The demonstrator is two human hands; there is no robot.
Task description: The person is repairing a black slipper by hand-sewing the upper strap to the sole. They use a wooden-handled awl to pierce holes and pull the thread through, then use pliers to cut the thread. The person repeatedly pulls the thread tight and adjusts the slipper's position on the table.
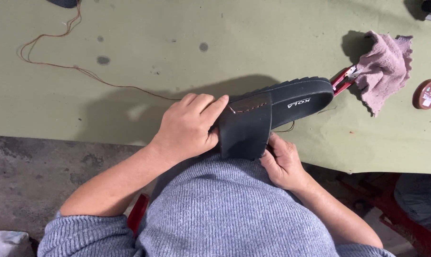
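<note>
A black slide sandal (277, 112) lies tilted at the near edge of the green table (177, 57), its strap toward me. Brown stitching runs along the strap's edge. My left hand (189, 126) grips the strap and sole from the left side, fingers curled over the top. My right hand (282, 162) pinches the sandal's lower edge from beneath on the right. A long brown thread (82, 71) trails from the sandal across the table to the far left.
A pinkish cloth (384, 69) lies at the right with red-handled snips (343, 78) partly under it. A small round brown tin (428, 93) sits at the far right. Red metal framing (405, 223) shows below the table; grey concrete floor (30, 171) lies at left.
</note>
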